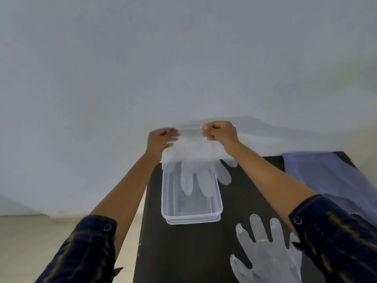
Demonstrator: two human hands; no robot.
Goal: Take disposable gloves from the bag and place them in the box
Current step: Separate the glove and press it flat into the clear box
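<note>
Dark checked sleeves (pixel 87 250) with snap buttons frame the lower corners, both pushed back from bare forearms that reach forward over a black, matt desk (pixel 195 252). Nearest on that desk, at the right, lies a flat glove (pixel 265 254) of thin, translucent, crinkled plastic film, fingers spread and pointing away from the camera; the right sleeve covers part of it. Further back at centre stands the box (pixel 191 209), a clear rectangular plastic container with rounded corners and a stepped rim, open on top, sitting on the desk. Above its far end the left hand (pixel 161 139) and the right hand (pixel 220 132) hold a held glove (pixel 193 158) by its cuff, each grip pinching an edge of the film between thumb and curled fingers and stretching it wide. Its fingers hang down, two of them inside the box, the others outside its far end. A bluish translucent bag (pixel 326 176) lies flat on the desk's right side. Behind is a plain white wall (pixel 183 58), meeting a pale tiled floor (pixel 30 252) at lower left.
</note>
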